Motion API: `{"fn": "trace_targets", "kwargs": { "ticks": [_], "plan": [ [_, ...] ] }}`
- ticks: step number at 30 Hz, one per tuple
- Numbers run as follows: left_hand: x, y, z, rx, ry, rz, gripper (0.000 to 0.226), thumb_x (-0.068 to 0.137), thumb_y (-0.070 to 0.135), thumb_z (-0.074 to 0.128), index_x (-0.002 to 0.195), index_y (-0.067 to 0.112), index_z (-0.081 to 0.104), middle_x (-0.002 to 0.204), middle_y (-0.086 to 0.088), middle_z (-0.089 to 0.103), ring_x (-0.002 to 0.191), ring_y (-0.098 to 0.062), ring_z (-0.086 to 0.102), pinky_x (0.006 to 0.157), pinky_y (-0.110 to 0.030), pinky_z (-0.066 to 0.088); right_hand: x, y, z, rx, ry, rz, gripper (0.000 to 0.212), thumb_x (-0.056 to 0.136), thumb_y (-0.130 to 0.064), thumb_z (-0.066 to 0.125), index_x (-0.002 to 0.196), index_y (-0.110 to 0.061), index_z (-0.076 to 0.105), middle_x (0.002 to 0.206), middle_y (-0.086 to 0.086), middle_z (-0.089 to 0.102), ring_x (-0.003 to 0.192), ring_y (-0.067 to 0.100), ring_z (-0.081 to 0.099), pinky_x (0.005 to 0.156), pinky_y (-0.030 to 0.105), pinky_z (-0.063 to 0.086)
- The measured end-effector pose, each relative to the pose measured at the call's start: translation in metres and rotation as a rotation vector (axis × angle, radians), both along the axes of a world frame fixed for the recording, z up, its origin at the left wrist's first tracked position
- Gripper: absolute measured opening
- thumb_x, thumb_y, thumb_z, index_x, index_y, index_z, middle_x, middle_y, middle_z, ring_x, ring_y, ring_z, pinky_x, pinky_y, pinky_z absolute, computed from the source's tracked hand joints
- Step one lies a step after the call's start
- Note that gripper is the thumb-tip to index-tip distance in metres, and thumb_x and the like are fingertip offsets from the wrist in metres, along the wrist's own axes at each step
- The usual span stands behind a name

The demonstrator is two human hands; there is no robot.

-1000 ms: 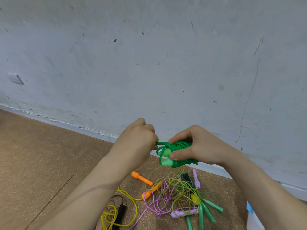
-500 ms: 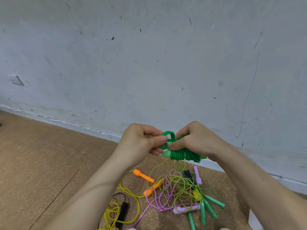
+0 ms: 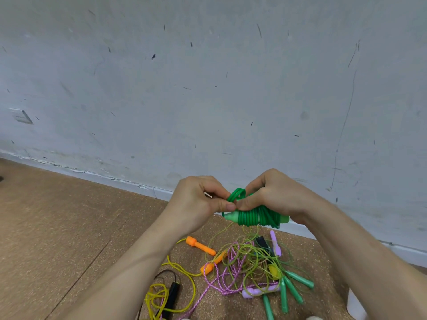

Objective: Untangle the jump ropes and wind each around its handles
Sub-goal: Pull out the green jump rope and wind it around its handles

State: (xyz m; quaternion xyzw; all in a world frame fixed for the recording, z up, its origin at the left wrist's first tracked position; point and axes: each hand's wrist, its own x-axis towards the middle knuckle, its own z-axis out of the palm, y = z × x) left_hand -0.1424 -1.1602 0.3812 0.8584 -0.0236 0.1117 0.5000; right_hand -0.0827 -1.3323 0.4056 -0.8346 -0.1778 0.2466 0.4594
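Nearest, on the brown cork-like floor (image 3: 69, 215), a black handle (image 3: 172, 294) lies beside loose loops of yellow rope (image 3: 159, 293). Just to the right of it a plaited pink rope (image 3: 221, 279) runs into a lilac handle (image 3: 254, 292), and several pale green handles (image 3: 292, 289) fan out next to that. A white object (image 3: 355, 306) is cut off by the frame at the right; what it is cannot be told.

Slightly farther on, a tangle of thin yellow-green rope (image 3: 254, 257) lies heaped over the pink one. Two orange handles (image 3: 201, 245) lie at the tangle's left side, while a dark handle (image 3: 262, 242) and a second lilac handle (image 3: 276, 243) lie at its far side, towards the floor's far edge.

Above that heap, held clear of the floor, is the green jump rope (image 3: 254, 217), its cord coiled tightly round its two light green handles, which lie side by side. The right hand (image 3: 275, 195) grips this bundle from above, fingers curled over the coils and thumb pressed on the near side. The left hand (image 3: 196, 199) is curled too, with thumb and forefinger pinching the cord where a small loop (image 3: 238, 195) stands up at the bundle's left end. The two thumbs nearly meet.

Behind the hands, a white skirting board (image 3: 115, 179) runs along the floor's far edge, and a scuffed grey-white wall (image 3: 208, 88) rises from it, with a pale plate (image 3: 23, 116) set in it at the left.
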Motion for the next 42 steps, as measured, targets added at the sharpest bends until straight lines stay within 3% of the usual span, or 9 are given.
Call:
{"fn": "trace_targets", "kwargs": {
  "ticks": [8,14,18,20,26,33,36,39,42],
  "plan": [
    [0.003,0.0,-0.002,0.463,-0.161,-0.072,0.011,0.066,0.014,0.084,0.074,0.019,0.077,0.063,0.022,0.055,0.065,0.007,0.053,0.061,-0.004,0.033,0.001,0.0,-0.007,-0.017,-0.046,-0.049,0.009,0.072,-0.014,0.081,0.08,-0.009,0.079,0.081,0.016,0.073,0.066,0.015,0.062,0.066,0.03,0.049],
    [0.0,0.004,0.019,0.471,0.13,-0.166,0.01,0.07,0.016,0.082,0.077,0.017,0.077,0.054,0.01,0.064,0.053,0.002,0.057,0.059,-0.017,0.046,-0.002,0.002,-0.009,-0.038,-0.03,0.011,0.013,0.071,-0.015,0.082,0.082,-0.008,0.079,0.084,0.017,0.073,0.07,0.018,0.064,0.072,0.037,0.053],
    [0.005,0.008,0.015,0.509,0.095,-0.165,0.016,0.06,0.02,0.087,0.068,0.02,0.074,0.066,0.01,0.062,0.064,-0.007,0.055,0.064,-0.026,0.046,-0.003,0.004,-0.008,-0.014,-0.022,0.039,0.013,0.073,-0.016,0.081,0.084,-0.01,0.079,0.082,0.014,0.074,0.076,0.022,0.068,0.08,0.043,0.056],
    [0.007,0.012,0.013,0.399,0.074,-0.118,0.02,0.057,0.015,0.088,0.063,0.026,0.072,0.074,0.011,0.056,0.063,-0.005,0.05,0.063,-0.024,0.045,-0.001,0.003,-0.006,0.013,-0.022,0.029,0.015,0.074,-0.019,0.082,0.084,-0.01,0.078,0.082,0.015,0.074,0.075,0.023,0.068,0.08,0.045,0.055],
    [0.0,0.014,0.006,-0.515,0.148,-0.037,0.023,0.056,0.009,0.078,0.075,0.013,0.067,0.062,-0.005,0.064,0.055,-0.014,0.061,0.054,-0.023,0.053,0.002,-0.003,-0.003,0.278,0.092,-0.008,0.034,0.061,-0.026,0.084,0.089,-0.007,0.077,0.09,0.019,0.073,0.078,0.026,0.067,0.081,0.042,0.052],
    [-0.002,0.007,0.002,-0.719,0.005,-0.066,0.03,0.049,-0.001,0.084,0.07,0.019,0.076,0.067,-0.003,0.071,0.063,-0.01,0.066,0.06,-0.017,0.051,0.01,-0.006,-0.008,0.577,0.267,0.019,0.023,0.064,-0.015,0.073,0.085,-0.008,0.078,0.087,0.016,0.074,0.076,0.025,0.07,0.075,0.032,0.057],
    [-0.006,0.018,0.008,-0.448,0.022,-0.125,0.026,0.066,-0.002,0.072,0.074,0.022,0.073,0.072,-0.003,0.065,0.069,-0.011,0.061,0.067,-0.018,0.051,0.01,-0.011,-0.009,0.584,0.234,0.05,0.026,0.065,-0.015,0.073,0.089,-0.006,0.077,0.088,0.016,0.073,0.076,0.025,0.069,0.073,0.03,0.057],
    [-0.003,0.031,0.008,0.119,-0.085,0.006,0.032,0.085,-0.007,0.056,0.081,0.023,0.068,0.082,-0.002,0.064,0.078,-0.009,0.058,0.073,-0.021,0.045,0.009,-0.016,-0.006,0.509,0.13,0.083,0.033,0.063,-0.014,0.077,0.096,-0.007,0.075,0.092,0.016,0.074,0.08,0.023,0.07,0.075,0.029,0.056],
    [0.004,0.033,0.004,0.565,-0.292,0.062,0.027,0.077,-0.001,0.045,0.081,0.016,0.066,0.08,0.005,0.055,0.076,-0.016,0.052,0.064,-0.028,0.04,0.003,-0.011,-0.002,0.386,0.006,0.116,0.037,0.062,-0.013,0.087,0.097,-0.011,0.074,0.091,0.015,0.074,0.078,0.018,0.069,0.073,0.027,0.056]
  ]
}}
